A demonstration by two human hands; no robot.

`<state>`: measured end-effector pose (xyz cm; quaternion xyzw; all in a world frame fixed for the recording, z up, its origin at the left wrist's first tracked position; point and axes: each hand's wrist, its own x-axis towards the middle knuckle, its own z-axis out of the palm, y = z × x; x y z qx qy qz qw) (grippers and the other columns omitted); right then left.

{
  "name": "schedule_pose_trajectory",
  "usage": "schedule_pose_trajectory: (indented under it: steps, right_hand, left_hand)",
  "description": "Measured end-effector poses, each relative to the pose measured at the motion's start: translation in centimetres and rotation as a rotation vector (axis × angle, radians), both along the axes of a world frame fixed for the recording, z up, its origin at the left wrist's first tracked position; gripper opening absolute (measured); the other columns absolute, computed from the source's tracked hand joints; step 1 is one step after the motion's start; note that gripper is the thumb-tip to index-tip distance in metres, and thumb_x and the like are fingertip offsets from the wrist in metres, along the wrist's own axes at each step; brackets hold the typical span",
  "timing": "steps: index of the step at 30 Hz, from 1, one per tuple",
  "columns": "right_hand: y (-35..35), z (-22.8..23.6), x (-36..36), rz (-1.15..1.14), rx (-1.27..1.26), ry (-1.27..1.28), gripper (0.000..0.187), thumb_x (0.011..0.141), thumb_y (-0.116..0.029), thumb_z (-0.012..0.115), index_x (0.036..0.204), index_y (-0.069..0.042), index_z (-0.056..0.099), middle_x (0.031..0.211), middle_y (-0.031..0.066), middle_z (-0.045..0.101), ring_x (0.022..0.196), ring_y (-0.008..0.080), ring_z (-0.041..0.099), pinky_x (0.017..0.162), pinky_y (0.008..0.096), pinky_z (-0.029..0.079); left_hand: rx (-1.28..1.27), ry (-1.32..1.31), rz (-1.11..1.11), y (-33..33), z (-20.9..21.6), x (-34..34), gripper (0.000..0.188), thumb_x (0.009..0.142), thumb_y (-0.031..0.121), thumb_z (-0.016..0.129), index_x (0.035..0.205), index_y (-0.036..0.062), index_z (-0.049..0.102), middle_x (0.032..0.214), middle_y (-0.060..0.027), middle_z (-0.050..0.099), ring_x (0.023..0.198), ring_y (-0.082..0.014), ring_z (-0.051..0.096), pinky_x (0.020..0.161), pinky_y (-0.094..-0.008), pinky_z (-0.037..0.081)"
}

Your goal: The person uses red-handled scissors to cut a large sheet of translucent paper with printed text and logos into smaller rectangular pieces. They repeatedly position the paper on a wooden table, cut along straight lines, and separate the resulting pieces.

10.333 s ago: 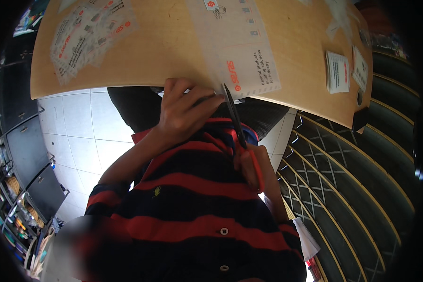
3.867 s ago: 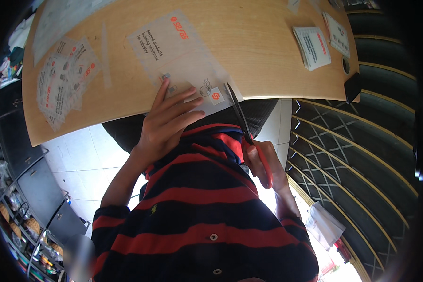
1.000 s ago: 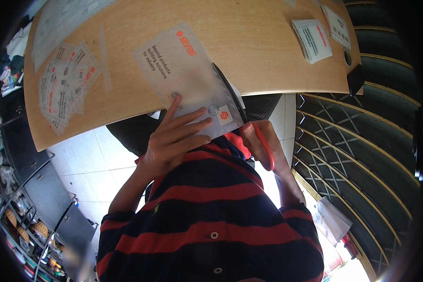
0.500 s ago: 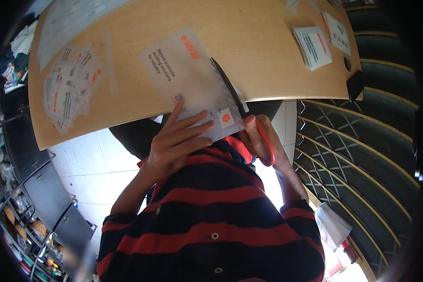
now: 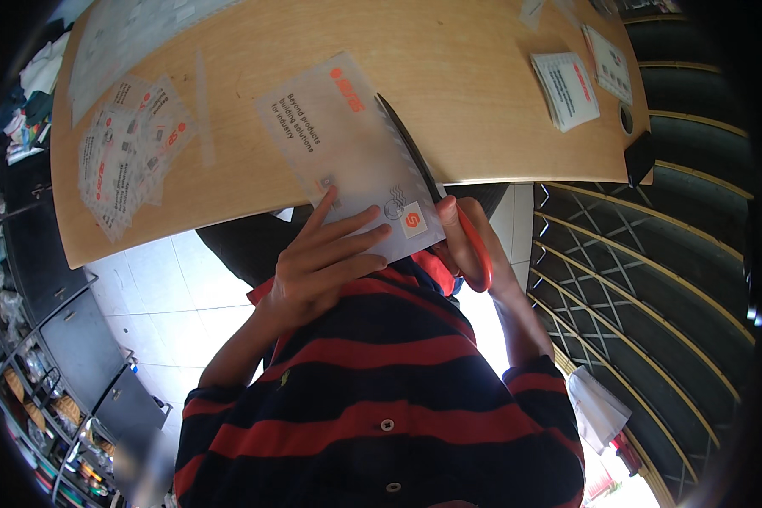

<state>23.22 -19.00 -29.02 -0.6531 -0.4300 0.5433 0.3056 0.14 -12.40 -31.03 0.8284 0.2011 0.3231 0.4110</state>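
A whitish translucent printed sheet (image 5: 347, 144) with red and dark print lies partly over the table's near edge. My left hand (image 5: 326, 258) grips its lower part, fingers spread across the top face and thumb out of sight. Along the sheet's right edge run the black blades of a pair of scissors (image 5: 408, 144), their tips pointing away from me. My right hand (image 5: 461, 237) is closed round the scissors' red handle, close to the sheet's lower right corner. The lower blade is mostly hidden by the sheet.
On the brown table (image 5: 254, 34), several similar printed pieces (image 5: 127, 157) are fanned out at the left. A stack of printed cards (image 5: 565, 89) lies at the right, beside another stack (image 5: 607, 63). Shelves (image 5: 68, 406) stand left; a folding metal gate (image 5: 635, 279) stands right.
The sheet has shifted slightly to the right with my left hand. The scissors' handle has risen a little, and their tips sit slightly further up along the sheet's edge.
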Motion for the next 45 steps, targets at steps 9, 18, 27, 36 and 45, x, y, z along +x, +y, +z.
schedule_pose_trajectory:
  steps: [9,18,27,36,45]
  right_hand:
    - [0.9,0.9,-0.5,-0.018,-0.022,-0.042,0.08,0.099,-0.066,0.033,0.051,-0.004,0.05,0.04,0.0027,0.044,0.037,0.0125,0.05,0.038,0.0277,0.039]
    - [1.6,0.6,-0.1,0.032,0.1,-0.081,0.076,0.098,-0.067,0.035,0.061,-0.003,0.053,0.042,-0.0001,0.042,0.035,0.008,0.041,0.034,0.0261,0.03]
    - [2.6,1.5,0.7,0.076,0.019,-0.12,0.077,0.097,-0.067,0.036,0.056,-0.004,0.052,0.039,-0.0003,0.04,0.033,0.0089,0.04,0.033,0.0265,0.03]
    - [3.0,2.0,0.6,0.082,-0.065,-0.186,0.08,0.098,-0.068,0.033,0.056,-0.003,0.052,0.038,0.0007,0.04,0.032,0.0109,0.043,0.033,0.0268,0.033]
    - [3.1,2.1,0.5,0.077,-0.053,-0.206,0.084,0.093,-0.076,0.03,0.054,-0.004,0.049,0.038,0.0015,0.04,0.031,0.0107,0.043,0.031,0.0252,0.033]
  left_hand:
    - [0.002,0.015,0.007,-0.1,0.3,0.0,0.017,0.076,0.002,0.066,0.09,0.0068,0.073,0.108,-0.0108,0.072,0.119,-0.0302,0.062,0.113,-0.0617,0.031]
    - [0.01,0.008,0.002,-0.1,0.3,-0.1,0.018,0.076,0.003,0.065,0.092,0.0073,0.073,0.108,-0.0101,0.072,0.12,-0.0296,0.061,0.113,-0.0618,0.031]
    - [0.067,0.02,-0.024,0.4,0.9,0.0,0.016,0.077,0.006,0.069,0.093,0.0083,0.072,0.111,-0.0077,0.072,0.122,-0.0287,0.06,0.113,-0.0602,0.032]
    - [0.09,0.01,-0.034,0.3,0.5,0.0,0.018,0.077,0.007,0.07,0.095,0.0089,0.072,0.114,-0.0063,0.071,0.122,-0.0279,0.06,0.112,-0.0604,0.033]
    - [0.112,0.002,-0.055,0.0,0.5,-0.1,0.018,0.078,0.01,0.071,0.096,0.0095,0.072,0.117,-0.005,0.07,0.123,-0.0268,0.059,0.112,-0.0607,0.034]
